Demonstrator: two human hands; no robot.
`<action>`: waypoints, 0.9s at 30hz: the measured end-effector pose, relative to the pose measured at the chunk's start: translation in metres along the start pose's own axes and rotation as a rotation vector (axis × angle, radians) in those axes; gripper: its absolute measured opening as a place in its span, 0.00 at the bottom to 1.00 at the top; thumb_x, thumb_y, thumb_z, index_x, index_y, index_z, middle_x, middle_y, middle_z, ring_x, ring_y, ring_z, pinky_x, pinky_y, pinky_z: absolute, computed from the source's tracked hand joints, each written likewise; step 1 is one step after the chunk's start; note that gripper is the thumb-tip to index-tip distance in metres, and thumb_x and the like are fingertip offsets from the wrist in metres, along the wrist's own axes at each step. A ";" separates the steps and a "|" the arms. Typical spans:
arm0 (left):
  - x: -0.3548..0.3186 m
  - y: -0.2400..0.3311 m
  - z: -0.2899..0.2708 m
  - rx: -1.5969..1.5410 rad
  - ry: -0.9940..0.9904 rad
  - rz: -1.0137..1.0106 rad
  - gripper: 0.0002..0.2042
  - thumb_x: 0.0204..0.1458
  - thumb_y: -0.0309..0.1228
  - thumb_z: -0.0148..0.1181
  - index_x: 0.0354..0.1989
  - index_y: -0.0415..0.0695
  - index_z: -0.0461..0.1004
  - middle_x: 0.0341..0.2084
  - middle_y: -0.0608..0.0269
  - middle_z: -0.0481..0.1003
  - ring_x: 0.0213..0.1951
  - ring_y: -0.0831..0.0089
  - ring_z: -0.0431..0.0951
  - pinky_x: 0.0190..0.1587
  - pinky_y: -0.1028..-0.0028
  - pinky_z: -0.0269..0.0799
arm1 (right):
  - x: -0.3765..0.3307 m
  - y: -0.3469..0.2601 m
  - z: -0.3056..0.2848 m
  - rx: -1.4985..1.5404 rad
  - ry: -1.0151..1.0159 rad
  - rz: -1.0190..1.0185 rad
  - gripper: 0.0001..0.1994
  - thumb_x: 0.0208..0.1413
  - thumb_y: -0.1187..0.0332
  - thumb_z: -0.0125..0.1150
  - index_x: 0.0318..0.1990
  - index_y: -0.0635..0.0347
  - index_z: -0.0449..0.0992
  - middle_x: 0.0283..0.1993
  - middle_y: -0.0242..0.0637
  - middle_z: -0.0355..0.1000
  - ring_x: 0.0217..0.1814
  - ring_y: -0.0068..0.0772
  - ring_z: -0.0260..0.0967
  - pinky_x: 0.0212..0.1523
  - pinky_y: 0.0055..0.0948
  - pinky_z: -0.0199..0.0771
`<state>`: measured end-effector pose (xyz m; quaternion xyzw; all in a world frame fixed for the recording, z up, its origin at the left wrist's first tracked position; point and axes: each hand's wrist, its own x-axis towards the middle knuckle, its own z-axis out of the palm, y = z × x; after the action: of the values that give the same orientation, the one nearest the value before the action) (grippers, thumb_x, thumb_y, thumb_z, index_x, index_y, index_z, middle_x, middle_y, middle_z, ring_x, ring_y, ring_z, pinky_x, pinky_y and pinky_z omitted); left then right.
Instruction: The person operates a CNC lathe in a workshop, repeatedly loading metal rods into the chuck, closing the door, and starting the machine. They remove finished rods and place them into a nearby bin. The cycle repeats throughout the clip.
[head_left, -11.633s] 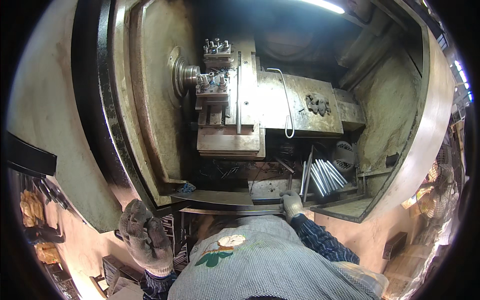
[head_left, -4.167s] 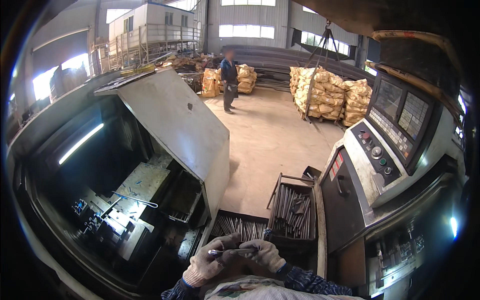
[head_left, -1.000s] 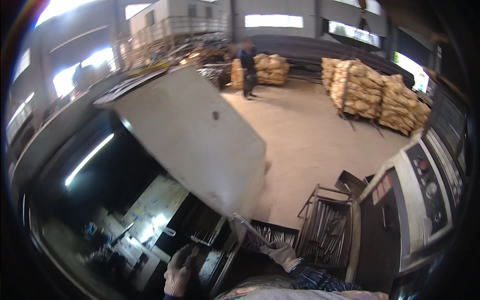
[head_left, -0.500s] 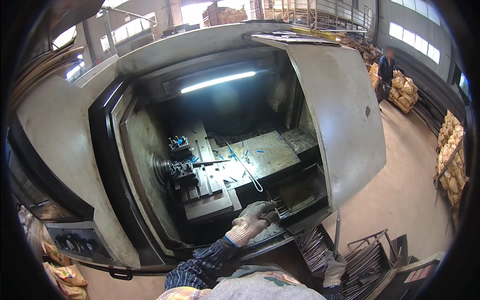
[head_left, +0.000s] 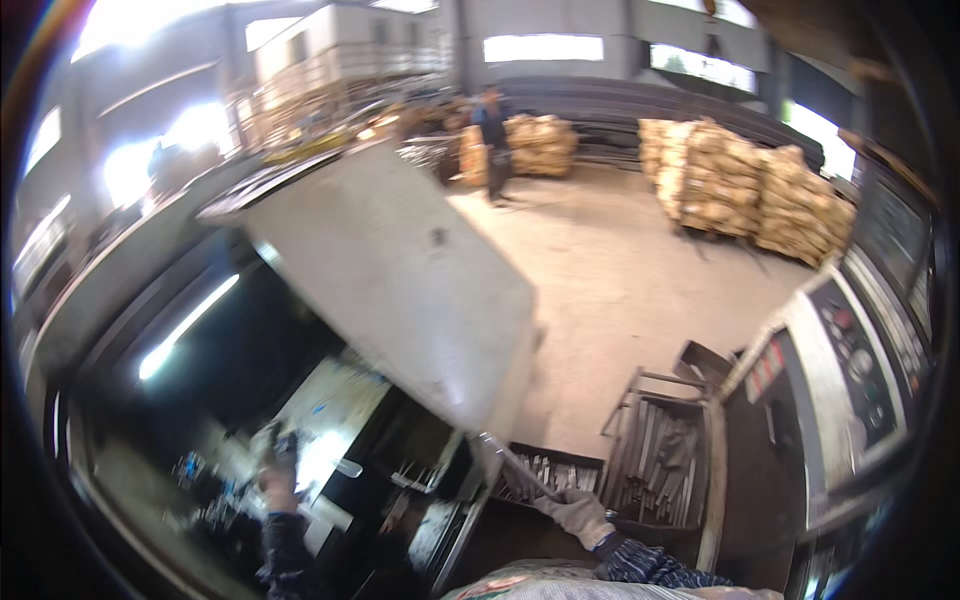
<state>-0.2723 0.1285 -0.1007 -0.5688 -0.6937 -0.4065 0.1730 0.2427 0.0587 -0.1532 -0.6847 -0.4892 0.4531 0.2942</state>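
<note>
My left hand [head_left: 276,468], gloved, reaches into the lathe over its pale bed plate [head_left: 345,400]. Motion smears its fingers, so their grip is unclear. Beside it shows the looped end of a thin rod [head_left: 348,467], and blue chips [head_left: 320,408] lie on the plate. Left of that hand is the blurred tool holder [head_left: 190,468]. My gloved right hand [head_left: 580,516] is closed round a metal bar [head_left: 518,466], which slants up and left over a bin of metal bars [head_left: 555,470].
The lathe's grey sliding door [head_left: 400,270] stands beside the opening. A second bin of bars [head_left: 655,470] sits right of the first, close to a control panel [head_left: 855,350]. Stacked yellow sacks [head_left: 720,180] and a person [head_left: 492,140] are across the floor.
The view has swung right, bringing the control panel in. My left hand has left the small tray at the lathe's front and is now over the bed. My right hand still holds the bar.
</note>
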 end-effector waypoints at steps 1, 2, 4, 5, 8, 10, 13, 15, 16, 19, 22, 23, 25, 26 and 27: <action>0.014 -0.017 -0.013 0.055 0.019 -0.007 0.18 0.51 0.34 0.70 0.50 0.43 0.80 0.48 0.57 0.80 0.49 0.58 0.79 0.56 0.63 0.74 | -0.001 0.001 -0.002 -0.055 -0.014 0.022 0.22 0.53 0.48 0.73 0.38 0.61 0.84 0.30 0.31 0.80 0.32 0.21 0.74 0.36 0.24 0.75; 0.027 -0.039 -0.016 0.157 -0.028 -0.067 0.17 0.53 0.36 0.68 0.50 0.44 0.80 0.48 0.56 0.80 0.51 0.57 0.79 0.56 0.62 0.74 | -0.001 0.003 -0.004 -0.112 -0.025 0.052 0.23 0.55 0.49 0.72 0.39 0.64 0.83 0.32 0.33 0.81 0.34 0.23 0.77 0.39 0.24 0.77; 0.043 -0.063 -0.024 0.147 0.023 -0.229 0.18 0.56 0.39 0.67 0.52 0.46 0.79 0.49 0.57 0.80 0.51 0.55 0.79 0.56 0.62 0.74 | -0.024 -0.024 -0.025 0.141 -0.176 0.071 0.19 0.67 0.61 0.57 0.48 0.74 0.74 0.50 0.53 0.77 0.58 0.40 0.74 0.62 0.26 0.73; 0.055 -0.061 -0.028 0.248 -0.047 -0.313 0.20 0.57 0.41 0.66 0.55 0.48 0.77 0.51 0.57 0.78 0.54 0.54 0.78 0.57 0.61 0.74 | -0.015 0.009 -0.019 0.319 -0.191 0.074 0.17 0.69 0.64 0.53 0.50 0.76 0.71 0.55 0.58 0.74 0.64 0.45 0.70 0.67 0.27 0.68; 0.084 -0.069 -0.050 0.465 -0.191 -0.575 0.25 0.59 0.49 0.62 0.63 0.54 0.71 0.58 0.58 0.73 0.61 0.55 0.73 0.61 0.55 0.70 | -0.010 0.042 -0.017 0.398 0.039 0.097 0.19 0.59 0.53 0.69 0.38 0.64 0.84 0.36 0.37 0.84 0.38 0.22 0.80 0.42 0.18 0.78; 0.093 -0.081 -0.067 0.581 -0.264 -0.764 0.29 0.59 0.54 0.60 0.67 0.58 0.67 0.63 0.58 0.70 0.65 0.56 0.69 0.63 0.50 0.68 | 0.007 0.093 -0.007 0.606 -0.022 -0.006 0.17 0.60 0.56 0.68 0.39 0.64 0.84 0.37 0.37 0.84 0.40 0.23 0.80 0.45 0.17 0.78; 0.094 -0.104 -0.088 0.745 -0.313 -0.919 0.30 0.59 0.55 0.59 0.69 0.66 0.63 0.63 0.62 0.69 0.65 0.57 0.69 0.62 0.45 0.67 | 0.004 0.085 -0.014 0.164 0.021 0.108 0.17 0.62 0.57 0.66 0.43 0.67 0.83 0.39 0.37 0.84 0.43 0.24 0.81 0.48 0.17 0.78; 0.078 -0.162 -0.094 0.758 -0.372 -0.972 0.30 0.58 0.54 0.60 0.68 0.65 0.62 0.63 0.63 0.67 0.64 0.56 0.68 0.61 0.45 0.67 | -0.023 0.015 -0.035 -0.094 -0.006 0.219 0.17 0.64 0.60 0.63 0.46 0.71 0.81 0.42 0.38 0.83 0.47 0.25 0.81 0.52 0.16 0.78; 0.073 -0.182 -0.093 0.800 -0.421 -0.989 0.28 0.58 0.54 0.60 0.66 0.64 0.63 0.60 0.63 0.68 0.62 0.57 0.69 0.60 0.45 0.68 | -0.033 -0.005 -0.042 -0.218 -0.015 0.273 0.17 0.65 0.62 0.62 0.47 0.73 0.79 0.43 0.38 0.83 0.49 0.26 0.81 0.54 0.15 0.78; 0.071 -0.234 -0.080 0.999 -0.649 -0.939 0.24 0.56 0.55 0.62 0.58 0.62 0.68 0.52 0.65 0.72 0.56 0.58 0.72 0.59 0.45 0.69 | 0.011 0.089 -0.015 0.777 -0.043 0.258 0.20 0.64 0.57 0.64 0.47 0.71 0.80 0.42 0.38 0.83 0.47 0.28 0.81 0.53 0.18 0.78; 0.060 -0.293 -0.086 1.639 -1.175 -0.548 0.21 0.55 0.56 0.63 0.51 0.60 0.72 0.44 0.67 0.75 0.50 0.59 0.76 0.57 0.45 0.71 | 0.030 0.111 0.003 1.007 -0.063 0.160 0.25 0.56 0.45 0.68 0.42 0.62 0.84 0.34 0.37 0.82 0.39 0.30 0.80 0.45 0.23 0.78; 0.059 -0.310 -0.091 1.936 -1.430 -0.241 0.20 0.54 0.56 0.63 0.48 0.59 0.74 0.42 0.68 0.76 0.48 0.59 0.77 0.56 0.44 0.71 | 0.025 0.104 0.003 0.925 -0.038 0.126 0.26 0.54 0.41 0.69 0.40 0.59 0.84 0.31 0.37 0.81 0.37 0.30 0.79 0.43 0.25 0.78; 0.055 -0.335 -0.110 2.333 -1.850 0.407 0.19 0.53 0.56 0.64 0.43 0.57 0.77 0.36 0.69 0.78 0.44 0.60 0.79 0.55 0.44 0.72 | -0.004 0.049 -0.016 0.369 0.035 0.064 0.28 0.49 0.36 0.70 0.37 0.55 0.85 0.28 0.36 0.80 0.34 0.31 0.78 0.40 0.28 0.78; 0.057 -0.339 -0.112 2.430 -1.942 0.629 0.19 0.53 0.56 0.65 0.41 0.56 0.79 0.34 0.70 0.79 0.42 0.60 0.80 0.54 0.44 0.73 | -0.013 0.033 -0.024 0.136 0.068 0.055 0.29 0.48 0.34 0.70 0.36 0.54 0.85 0.27 0.36 0.79 0.33 0.31 0.78 0.39 0.29 0.77; 0.060 -0.340 -0.110 2.496 -1.966 0.748 0.19 0.52 0.57 0.65 0.38 0.55 0.80 0.31 0.70 0.80 0.40 0.61 0.81 0.54 0.44 0.73 | -0.014 0.027 -0.027 -0.010 0.072 0.080 0.30 0.47 0.33 0.70 0.35 0.54 0.85 0.27 0.35 0.79 0.32 0.30 0.77 0.39 0.29 0.77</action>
<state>-0.6309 0.0759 -0.1164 0.2362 0.2417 -0.9359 -0.0994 0.2762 0.0368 -0.1603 -0.7211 -0.4526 0.4371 0.2898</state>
